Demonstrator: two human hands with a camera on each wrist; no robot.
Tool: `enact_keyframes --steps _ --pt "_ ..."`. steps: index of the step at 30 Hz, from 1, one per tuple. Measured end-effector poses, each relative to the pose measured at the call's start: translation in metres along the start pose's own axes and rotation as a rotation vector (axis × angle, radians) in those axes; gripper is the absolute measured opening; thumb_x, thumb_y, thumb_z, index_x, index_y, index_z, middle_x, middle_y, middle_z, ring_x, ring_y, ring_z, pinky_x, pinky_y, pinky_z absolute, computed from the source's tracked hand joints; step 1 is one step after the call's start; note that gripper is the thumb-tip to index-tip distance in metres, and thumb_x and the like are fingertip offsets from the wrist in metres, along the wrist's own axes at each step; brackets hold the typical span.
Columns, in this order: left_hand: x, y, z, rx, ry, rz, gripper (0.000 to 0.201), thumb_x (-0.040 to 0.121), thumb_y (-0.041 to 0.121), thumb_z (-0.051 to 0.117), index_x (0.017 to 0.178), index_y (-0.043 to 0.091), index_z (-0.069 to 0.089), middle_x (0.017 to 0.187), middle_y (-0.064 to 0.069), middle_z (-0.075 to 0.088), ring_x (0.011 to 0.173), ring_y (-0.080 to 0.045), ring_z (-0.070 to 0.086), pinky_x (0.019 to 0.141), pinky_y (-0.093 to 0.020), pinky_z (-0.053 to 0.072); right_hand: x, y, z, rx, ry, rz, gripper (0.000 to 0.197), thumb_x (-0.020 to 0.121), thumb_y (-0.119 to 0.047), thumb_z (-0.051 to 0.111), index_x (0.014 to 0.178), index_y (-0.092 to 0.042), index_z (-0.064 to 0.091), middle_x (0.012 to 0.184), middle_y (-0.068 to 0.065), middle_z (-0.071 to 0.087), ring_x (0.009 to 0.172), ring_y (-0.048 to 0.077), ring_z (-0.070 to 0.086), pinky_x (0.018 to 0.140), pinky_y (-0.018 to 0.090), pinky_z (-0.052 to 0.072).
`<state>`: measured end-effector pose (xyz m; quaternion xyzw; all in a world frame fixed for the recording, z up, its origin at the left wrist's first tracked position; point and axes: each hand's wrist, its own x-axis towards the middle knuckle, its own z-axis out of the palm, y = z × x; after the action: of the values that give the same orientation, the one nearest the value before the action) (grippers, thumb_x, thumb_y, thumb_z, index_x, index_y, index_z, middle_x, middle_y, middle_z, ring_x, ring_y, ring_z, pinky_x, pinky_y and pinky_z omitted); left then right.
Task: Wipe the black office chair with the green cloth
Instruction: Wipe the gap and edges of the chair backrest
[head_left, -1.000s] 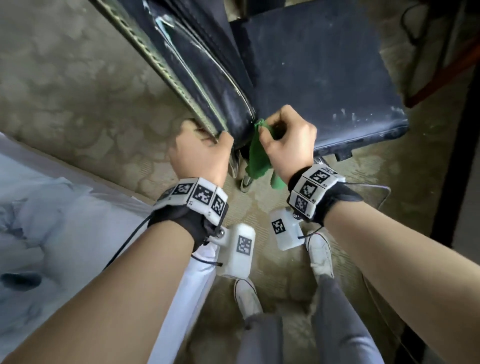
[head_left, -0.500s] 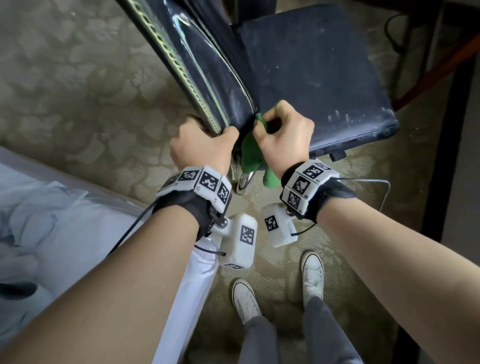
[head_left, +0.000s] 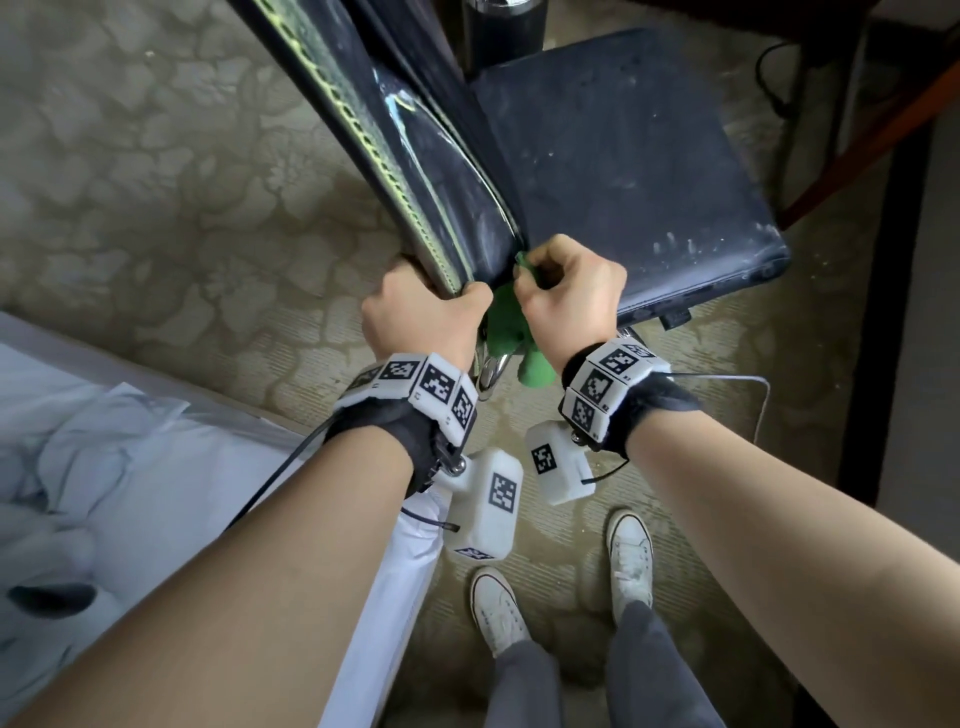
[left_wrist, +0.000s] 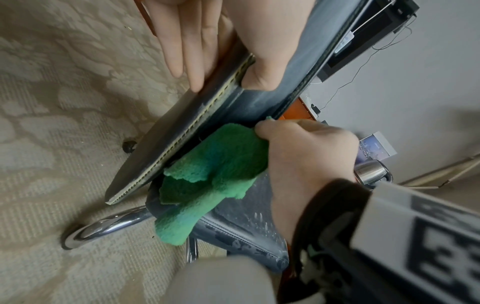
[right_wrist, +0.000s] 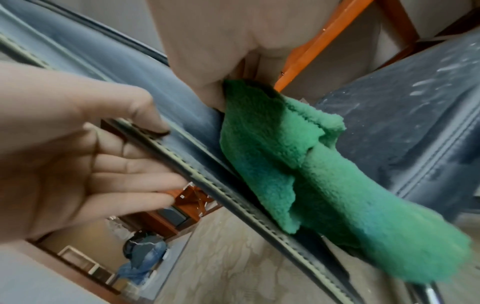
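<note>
The black office chair (head_left: 613, 171) stands in front of me, its dusty seat to the right and its backrest (head_left: 405, 156) slanting up to the left. My left hand (head_left: 423, 312) grips the backrest's near edge, thumb on the front face and fingers (left_wrist: 187, 45) behind it. My right hand (head_left: 569, 296) holds the green cloth (head_left: 511, 338) bunched in its fist and presses it where backrest meets seat. The cloth (left_wrist: 210, 179) hangs down loose below the fist; the same cloth (right_wrist: 298, 164) fills the right wrist view beside the left hand (right_wrist: 78, 148).
Patterned beige carpet (head_left: 156, 182) lies all around. A bed with white sheets (head_left: 104, 467) is at the lower left. The chair's chrome base leg (left_wrist: 103, 224) sticks out under the seat. My white shoes (head_left: 628, 551) stand just behind. A dark desk frame (head_left: 862, 260) runs along the right.
Both hands keep their hold on the backrest edge and the cloth. The cloth has worked slightly along the seam, and my head has drawn back so the chair sits lower in view.
</note>
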<state>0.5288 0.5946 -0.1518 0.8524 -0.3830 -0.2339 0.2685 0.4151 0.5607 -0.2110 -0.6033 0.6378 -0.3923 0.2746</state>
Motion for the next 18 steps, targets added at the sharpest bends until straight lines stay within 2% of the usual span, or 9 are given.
enact_keyframes --steps 2,5,8,10,12,15,18 --pt "-0.001 0.0 0.001 0.008 -0.002 -0.006 0.028 0.078 0.037 0.072 0.087 0.013 0.059 0.081 -0.001 0.051 0.086 -0.021 0.037 0.073 -0.03 0.034 -0.001 -0.007 -0.003 0.029 0.05 -0.026 0.004 0.081 -0.011 0.07 0.077 -0.011 0.069 0.066 -0.005 0.065 0.062 0.013 0.06 0.063 0.007 0.041" --pt "-0.001 -0.002 0.004 -0.01 0.007 0.01 0.032 0.077 0.036 0.073 0.09 0.008 0.063 0.082 -0.004 0.054 0.085 -0.022 0.038 0.076 -0.032 0.044 -0.002 -0.019 -0.01 0.099 0.158 -0.145 0.006 0.082 -0.009 0.07 0.086 -0.011 0.075 0.078 -0.003 0.071 0.072 0.008 0.064 0.073 0.014 0.049" --pt "-0.001 -0.006 0.009 -0.034 0.018 0.015 0.035 0.075 0.037 0.073 0.092 0.007 0.066 0.087 -0.006 0.067 0.087 -0.023 0.046 0.081 -0.036 0.051 -0.005 -0.016 -0.011 0.092 0.186 -0.2 0.01 0.083 -0.007 0.071 0.091 -0.009 0.076 0.083 -0.001 0.071 0.077 0.008 0.064 0.076 0.015 0.05" --pt "-0.002 -0.005 0.011 -0.037 0.017 0.025 0.035 0.074 0.038 0.073 0.092 0.008 0.066 0.09 -0.009 0.07 0.088 -0.023 0.047 0.079 -0.034 0.05 -0.006 -0.006 -0.011 0.053 0.163 -0.175 0.01 0.082 -0.007 0.072 0.091 -0.008 0.076 0.085 0.001 0.072 0.078 0.01 0.066 0.077 0.017 0.052" --pt "-0.004 -0.005 0.009 -0.011 -0.008 0.045 0.033 0.073 0.04 0.071 0.089 0.011 0.066 0.088 -0.006 0.071 0.089 -0.026 0.056 0.073 -0.029 0.043 -0.008 0.001 -0.012 0.031 0.134 -0.126 0.01 0.082 -0.008 0.072 0.092 -0.008 0.077 0.087 0.002 0.074 0.08 0.012 0.068 0.079 0.018 0.052" --pt "-0.009 -0.004 0.002 0.02 -0.05 0.069 0.034 0.076 0.047 0.07 0.089 0.015 0.065 0.086 -0.002 0.071 0.086 -0.025 0.057 0.072 -0.026 0.036 -0.013 0.001 -0.019 0.038 0.113 -0.07 0.013 0.085 -0.011 0.071 0.096 -0.01 0.077 0.089 0.001 0.074 0.08 0.005 0.065 0.08 0.007 0.046" --pt "-0.015 -0.001 -0.009 0.003 -0.008 0.09 0.042 0.078 0.054 0.07 0.092 0.016 0.058 0.089 0.0 0.068 0.082 -0.021 0.051 0.072 -0.027 0.035 -0.021 -0.006 -0.026 0.043 0.095 -0.079 0.016 0.087 -0.01 0.069 0.101 -0.01 0.077 0.087 0.001 0.073 0.078 -0.002 0.058 0.077 -0.003 0.038"
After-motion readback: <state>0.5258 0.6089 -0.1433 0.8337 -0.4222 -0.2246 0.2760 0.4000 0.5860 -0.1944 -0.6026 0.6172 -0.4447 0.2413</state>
